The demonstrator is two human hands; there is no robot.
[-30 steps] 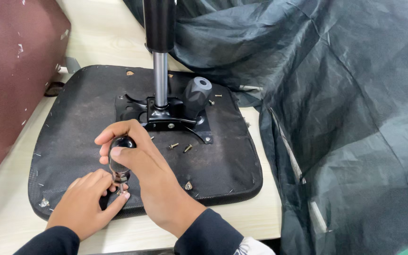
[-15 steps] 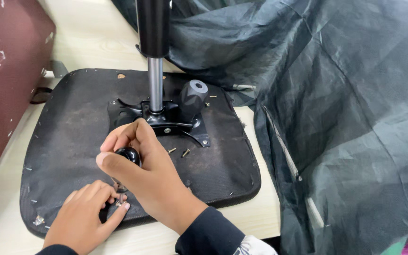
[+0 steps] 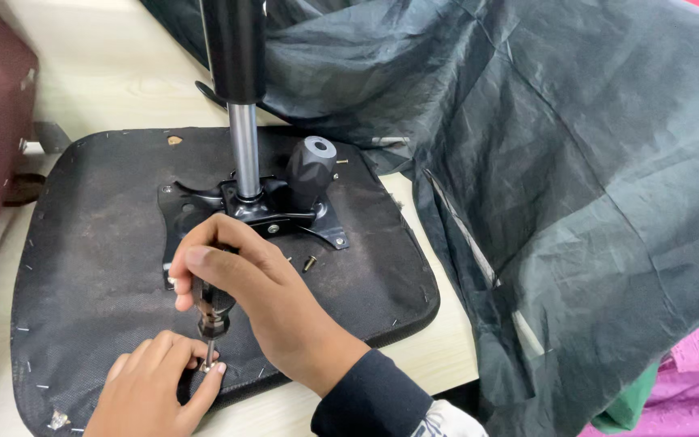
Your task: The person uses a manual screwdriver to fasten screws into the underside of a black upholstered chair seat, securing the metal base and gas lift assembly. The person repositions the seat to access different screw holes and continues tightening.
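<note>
Screwdriver (image 3: pixel 210 311) stands upright in your right hand (image 3: pixel 260 299), fingers wrapped tight round its handle, near the front edge of the upturned seat base (image 3: pixel 91 251). Your left hand (image 3: pixel 155 388) lies half curled on the base, fingertips pinching at the screwdriver's tip. A loose screw (image 3: pixel 310 262) lies just behind your right hand.

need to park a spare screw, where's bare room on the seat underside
Free: the seat underside left of the metal plate, and the strip right of the loose screw. Crowded: near edge, where the left hand and right hand work the screwdriver.
</note>
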